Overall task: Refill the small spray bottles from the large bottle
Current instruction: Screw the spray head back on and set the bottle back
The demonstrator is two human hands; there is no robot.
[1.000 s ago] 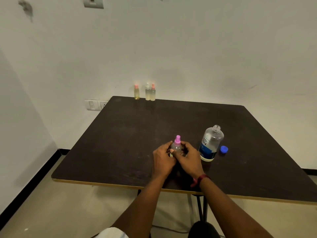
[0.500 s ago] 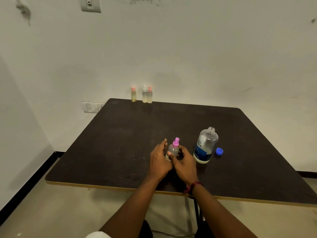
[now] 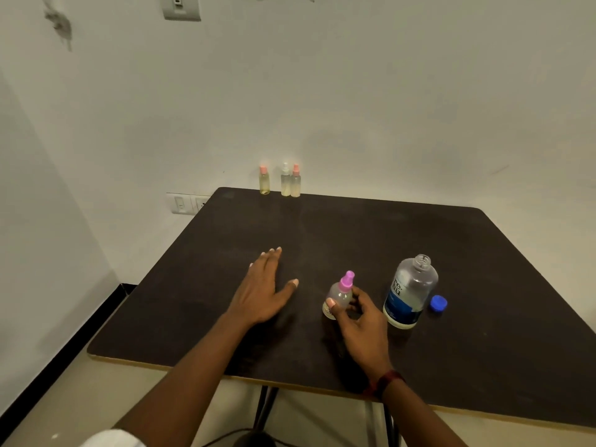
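A small clear spray bottle [image 3: 340, 293] with a pink top stands tilted on the dark table [image 3: 354, 233]. My right hand [image 3: 359, 312] holds it between thumb and fingers. My left hand [image 3: 263, 290] hovers flat with straight fingers over the table, well left of the bottle and apart from it. The large clear bottle [image 3: 410, 291] with a blue label stands uncapped to the right of my right hand. Its blue cap [image 3: 438, 304] lies on the table beside it.
Three small spray bottles [image 3: 280, 182] stand in a row at the table's far edge against the white wall. Wall sockets [image 3: 185, 203] sit left of the table. The table's front edge runs close to my forearms.
My left hand has let go of the small spray bottle and moved left and forward, fingers straightened. My right hand keeps hold of the bottle.
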